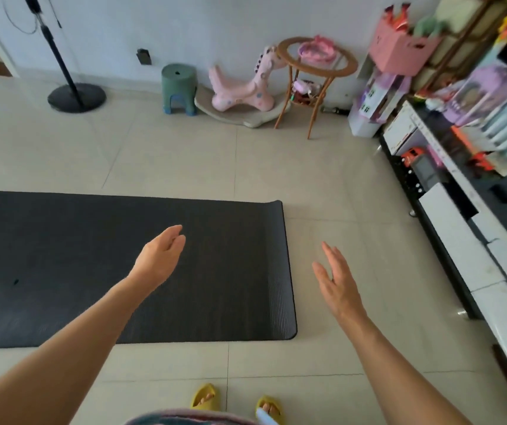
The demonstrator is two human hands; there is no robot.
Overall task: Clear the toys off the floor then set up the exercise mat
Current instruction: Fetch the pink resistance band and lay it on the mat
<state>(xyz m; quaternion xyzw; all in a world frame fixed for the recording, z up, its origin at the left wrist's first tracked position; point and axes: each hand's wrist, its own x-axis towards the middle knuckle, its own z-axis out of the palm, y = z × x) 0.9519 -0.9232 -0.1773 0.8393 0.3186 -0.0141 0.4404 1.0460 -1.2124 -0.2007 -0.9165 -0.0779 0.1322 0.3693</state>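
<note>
Home living room: toys (399,41), rocking horse (243,90)

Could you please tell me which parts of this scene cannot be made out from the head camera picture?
- Exercise mat: its left end is cut off by the picture's left edge; the left hand and forearm cover part of it.
- Cabinet on the right: blurred, and cut off by the right edge.
- Pink bin: its contents are blurred.
- Lower shelf of the round table: items too small to identify.
- Right hand: empty, hiding only floor.

One head-worn camera looks forward and steeply down from standing height, the mat (129,268) close below, the wall farther off.
</note>
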